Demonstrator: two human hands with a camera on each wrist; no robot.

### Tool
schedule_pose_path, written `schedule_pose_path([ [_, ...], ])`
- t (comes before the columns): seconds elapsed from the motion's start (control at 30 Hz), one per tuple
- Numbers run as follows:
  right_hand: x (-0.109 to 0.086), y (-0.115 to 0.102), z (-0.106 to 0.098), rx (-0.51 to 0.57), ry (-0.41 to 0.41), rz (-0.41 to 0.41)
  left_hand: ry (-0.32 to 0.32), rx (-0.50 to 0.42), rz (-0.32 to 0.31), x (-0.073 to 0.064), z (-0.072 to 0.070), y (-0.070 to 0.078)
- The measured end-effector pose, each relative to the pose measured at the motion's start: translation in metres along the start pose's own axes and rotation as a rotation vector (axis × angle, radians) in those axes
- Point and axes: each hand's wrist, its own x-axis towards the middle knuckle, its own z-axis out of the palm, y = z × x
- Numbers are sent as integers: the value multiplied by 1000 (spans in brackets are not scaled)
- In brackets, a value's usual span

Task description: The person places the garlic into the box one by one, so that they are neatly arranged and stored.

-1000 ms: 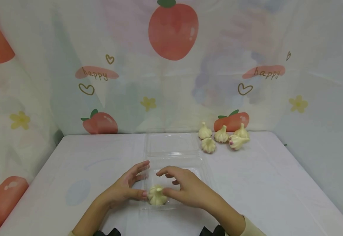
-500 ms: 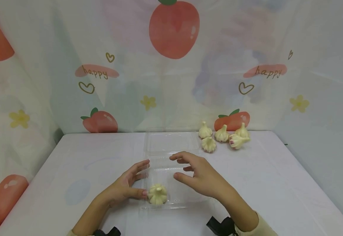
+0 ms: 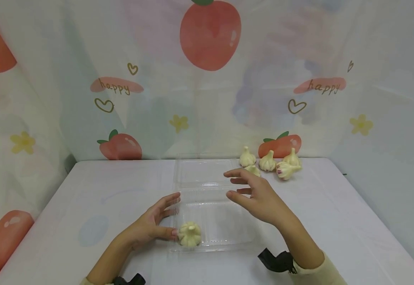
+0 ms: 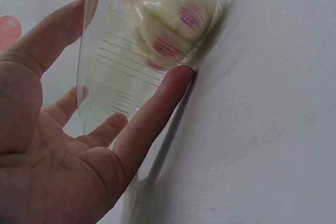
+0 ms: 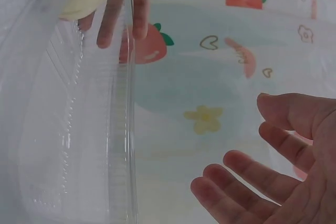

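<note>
Garlic bulb (image 3: 189,234) inside clear container (image 3: 228,229), near-left corner. Left hand (image 3: 152,224), fingers extended, touches container's left wall; right hand (image 3: 257,194), relaxed, holding nothing, near container's right edge. Bulb looks light, firm; best held round body.

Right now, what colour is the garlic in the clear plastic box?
Cream garlic, streaked purple; best: left wrist.
</note>
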Motion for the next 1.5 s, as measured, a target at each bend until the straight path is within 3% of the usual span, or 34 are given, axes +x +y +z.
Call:
schedule_pose_path([
  [0.6,4,29,-34,-35,123,93,1,4,-4,0,-1,1],
  [1.0,8,56,-38,-119,163,168,4,11,-1,0,0,0],
  [1.5,7,80,-42,-110,216,219,2,2,1,0,-1,0],
])
